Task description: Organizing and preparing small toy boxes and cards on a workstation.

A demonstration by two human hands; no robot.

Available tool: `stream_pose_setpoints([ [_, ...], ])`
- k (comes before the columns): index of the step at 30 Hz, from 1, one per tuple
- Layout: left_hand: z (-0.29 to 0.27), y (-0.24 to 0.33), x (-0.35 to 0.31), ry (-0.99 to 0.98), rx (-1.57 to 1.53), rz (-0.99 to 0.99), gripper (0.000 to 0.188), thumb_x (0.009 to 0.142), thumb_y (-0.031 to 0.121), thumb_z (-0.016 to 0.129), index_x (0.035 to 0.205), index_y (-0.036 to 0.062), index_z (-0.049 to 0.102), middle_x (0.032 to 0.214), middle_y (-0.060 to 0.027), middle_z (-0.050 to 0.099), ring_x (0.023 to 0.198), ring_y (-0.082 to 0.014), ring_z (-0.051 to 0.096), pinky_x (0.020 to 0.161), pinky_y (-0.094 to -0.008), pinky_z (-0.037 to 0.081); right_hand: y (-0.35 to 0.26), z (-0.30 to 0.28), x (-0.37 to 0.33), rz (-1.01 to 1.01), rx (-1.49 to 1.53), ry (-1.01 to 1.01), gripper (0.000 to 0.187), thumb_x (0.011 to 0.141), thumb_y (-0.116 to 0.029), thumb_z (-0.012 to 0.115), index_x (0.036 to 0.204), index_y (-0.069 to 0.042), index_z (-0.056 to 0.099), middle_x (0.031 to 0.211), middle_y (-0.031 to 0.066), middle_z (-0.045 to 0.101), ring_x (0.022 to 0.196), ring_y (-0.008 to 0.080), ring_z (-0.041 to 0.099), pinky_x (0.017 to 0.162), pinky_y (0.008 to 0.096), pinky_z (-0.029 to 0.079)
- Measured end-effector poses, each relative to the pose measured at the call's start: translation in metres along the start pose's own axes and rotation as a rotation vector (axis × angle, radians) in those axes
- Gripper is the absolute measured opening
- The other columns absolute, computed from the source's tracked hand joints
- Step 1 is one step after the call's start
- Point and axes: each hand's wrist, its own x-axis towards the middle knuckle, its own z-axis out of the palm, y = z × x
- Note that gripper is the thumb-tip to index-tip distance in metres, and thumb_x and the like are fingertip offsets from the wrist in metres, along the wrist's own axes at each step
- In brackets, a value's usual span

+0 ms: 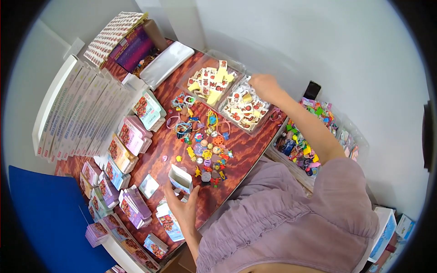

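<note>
My left hand (183, 205) grips a small open-topped carton (180, 179), with thumb and fingers on its sides and its mouth facing up. At the far side, my right hand (264, 86) is at the back rim of a clear tub of small printed paper packets (246, 107). Its fingers are curled, and their tips and anything between them are hidden. A second clear tub (210, 83) beside it holds yellow and white printed packets. Small colourful toys and charms (207, 152) lie loose between my hands, with stretchy bands (184, 127) farther back.
Folded cartons stand in stacks (132, 136) on the left, beside a row of white-edged boxes (77, 109). Clear bags (167, 64) lie at the back. On the right are a bin of bright trinkets (300, 141) and a phone (312, 90). A blue panel (50, 218) stands lower left.
</note>
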Motion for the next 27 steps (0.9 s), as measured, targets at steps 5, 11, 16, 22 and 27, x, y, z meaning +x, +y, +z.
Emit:
stream_pose_setpoints([
  [5, 0.002, -0.004, 0.003, -0.003, 0.026, 0.036, 0.078, 0.068, 0.012, 0.086, 0.135, -0.0019, 0.048, 0.12, -0.0128, 0.054, 0.104, -0.0259, 0.056, 0.082, -0.0371, 0.05, -0.004, -0.001, -0.006, 0.101, 0.293, 0.116, 0.01, 0.087, -0.014, 0.064, 0.087, -0.005, 0.068, 0.093, 0.0146, 0.066, 0.089, 0.037, 0.065, 0.08, 0.0496, 0.052],
  [11, 0.005, 0.006, 0.005, -0.031, 0.046, -0.014, 0.078, 0.068, 0.013, 0.087, 0.135, -0.0013, 0.049, 0.12, -0.0129, 0.054, 0.101, -0.0254, 0.057, 0.081, -0.0368, 0.05, -0.018, -0.011, -0.006, 0.139, 0.335, 0.122, 0.022, 0.088, -0.025, 0.066, 0.087, -0.003, 0.067, 0.093, 0.0177, 0.064, 0.092, 0.0386, 0.063, 0.079, 0.0487, 0.05],
  [16, -0.001, 0.004, 0.0, 0.025, 0.048, 0.008, 0.079, 0.068, 0.013, 0.088, 0.135, 0.0008, 0.049, 0.121, -0.0118, 0.054, 0.099, -0.0243, 0.057, 0.078, -0.036, 0.051, -0.023, -0.046, -0.022, 0.178, 0.453, 0.075, 0.022, 0.087, -0.023, 0.067, 0.085, -0.001, 0.067, 0.088, 0.0185, 0.064, 0.088, 0.0391, 0.062, 0.079, 0.0483, 0.048],
  [22, -0.006, 0.013, -0.004, -0.018, 0.071, 0.002, 0.073, 0.07, 0.012, 0.084, 0.132, -0.0018, 0.05, 0.121, -0.0118, 0.054, 0.11, -0.0254, 0.055, 0.091, -0.0378, 0.048, -0.006, -0.035, -0.044, 0.104, 0.499, 0.093, 0.019, 0.086, -0.019, 0.069, 0.09, 0.0, 0.069, 0.083, 0.0162, 0.064, 0.078, 0.0315, 0.061, 0.072, 0.0401, 0.047],
  [27, -0.003, 0.003, -0.006, 0.042, 0.076, 0.132, 0.079, 0.068, 0.014, 0.088, 0.136, 0.0019, 0.049, 0.12, -0.0104, 0.053, 0.098, -0.0228, 0.055, 0.077, -0.0355, 0.052, 0.001, -0.041, -0.044, 0.247, 0.634, -0.017, 0.018, 0.085, -0.015, 0.07, 0.092, 0.002, 0.068, 0.082, 0.0127, 0.066, 0.075, 0.0233, 0.063, 0.07, 0.0357, 0.048],
])
